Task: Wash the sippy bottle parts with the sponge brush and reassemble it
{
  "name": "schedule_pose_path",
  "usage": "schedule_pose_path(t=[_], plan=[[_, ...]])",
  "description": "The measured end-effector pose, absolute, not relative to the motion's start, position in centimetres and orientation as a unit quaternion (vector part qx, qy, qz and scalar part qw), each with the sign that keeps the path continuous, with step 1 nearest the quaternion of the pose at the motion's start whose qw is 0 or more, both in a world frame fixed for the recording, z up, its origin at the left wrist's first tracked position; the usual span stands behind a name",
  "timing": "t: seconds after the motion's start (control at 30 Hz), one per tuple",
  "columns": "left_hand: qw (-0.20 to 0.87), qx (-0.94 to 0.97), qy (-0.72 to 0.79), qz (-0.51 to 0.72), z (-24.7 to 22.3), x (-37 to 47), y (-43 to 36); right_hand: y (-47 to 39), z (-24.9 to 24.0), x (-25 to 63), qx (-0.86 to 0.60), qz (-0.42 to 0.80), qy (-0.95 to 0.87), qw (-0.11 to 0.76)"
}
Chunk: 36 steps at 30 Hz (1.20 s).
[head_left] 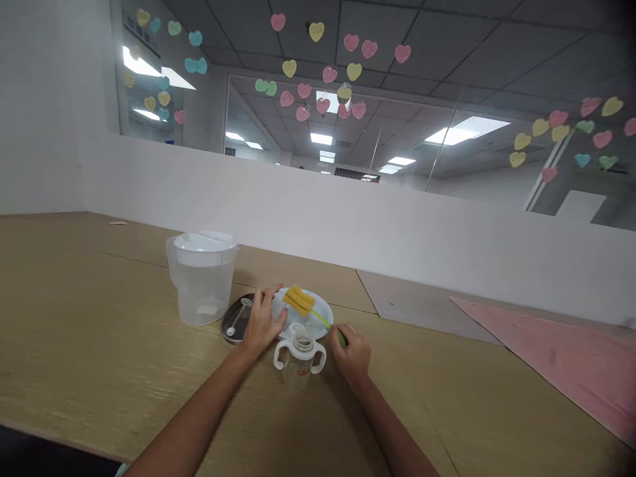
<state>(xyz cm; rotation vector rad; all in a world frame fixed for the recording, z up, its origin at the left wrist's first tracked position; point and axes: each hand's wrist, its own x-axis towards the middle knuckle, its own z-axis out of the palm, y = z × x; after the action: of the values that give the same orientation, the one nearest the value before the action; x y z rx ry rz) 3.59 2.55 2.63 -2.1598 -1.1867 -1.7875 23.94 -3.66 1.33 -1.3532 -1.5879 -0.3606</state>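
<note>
My right hand [352,351] is closed around the green handle of a sponge brush [299,300]. The brush's yellow sponge head is over a white plate [325,310]. At the plate's left side, my left hand [263,321] has its fingers and thumb curved around something clear, too faint to name. Between my wrists stands a clear baby bottle [297,374], upright, its mouth uncovered, with a white two-handled collar. Just behind the bottle's mouth is a small white ring-shaped part [297,328].
Left of the plate, a dark round tray [229,336] holds a small white part with a straw [239,317]. A lidded clear pitcher [205,285] stands further left. A pink sheet [556,358] covers the table's right side. Behind is a white wall [318,205] below windows.
</note>
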Motion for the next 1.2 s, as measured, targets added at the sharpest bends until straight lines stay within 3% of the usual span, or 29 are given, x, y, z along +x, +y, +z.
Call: schedule_pose_path(t=[0.17,0.6,0.93,1.07,1.2], plan=[[0.079,-0.724,-0.353,-0.587,2.8,3.6,2.1,-3.6,1.5,24.4,-0.549,-0.16,-0.657,0.492],[0.008,-0.715,-0.327,-0.618,2.6,3.4,2.0,-3.4,1.6,24.8,-0.631,-0.152,-0.629,0.428],[-0.022,-0.761,-0.341,-0.552,2.4,3.4,2.2,-3.9,1.2,24.1,-0.561,-0.184,-0.687,0.424],[-0.037,-0.687,-0.388,-0.614,2.5,3.1,2.8,-3.7,1.2,23.9,-0.582,-0.2,-0.665,0.423],[0.017,-0.574,-0.461,-0.677,2.6,1.9,4.2,-3.6,1.3,24.0,-0.636,-0.172,-0.616,0.433]])
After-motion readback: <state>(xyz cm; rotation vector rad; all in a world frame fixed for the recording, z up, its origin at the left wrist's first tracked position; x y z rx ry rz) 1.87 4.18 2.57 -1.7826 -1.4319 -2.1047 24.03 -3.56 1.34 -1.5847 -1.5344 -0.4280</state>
